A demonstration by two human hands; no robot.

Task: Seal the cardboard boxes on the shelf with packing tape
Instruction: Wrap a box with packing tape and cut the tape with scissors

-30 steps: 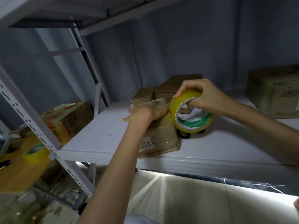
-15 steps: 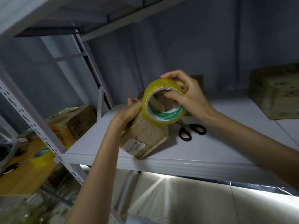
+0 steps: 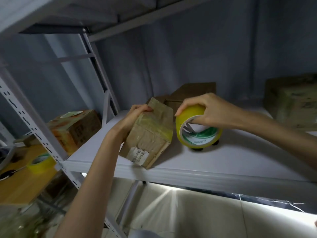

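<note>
On the shelf (image 3: 214, 162), left hand (image 3: 135, 115) gripping tilted box (image 3: 151, 134), right hand (image 3: 205, 109) clutching tape roll (image 3: 197, 131), scissors (image 3: 199, 149) mostly hidden behind.

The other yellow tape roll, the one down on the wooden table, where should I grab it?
Probably from above, pinching across its rim. The spare tape roll seems to lie flat on the wooden table, hole facing up, so a thumb outside and fingers inside the hole would likely hold well. It is blurry, so its exact pose is uncertain.

Two bare forearms, left hand (image 3: 137, 114), right hand (image 3: 204, 109), no sleeves showing
</note>
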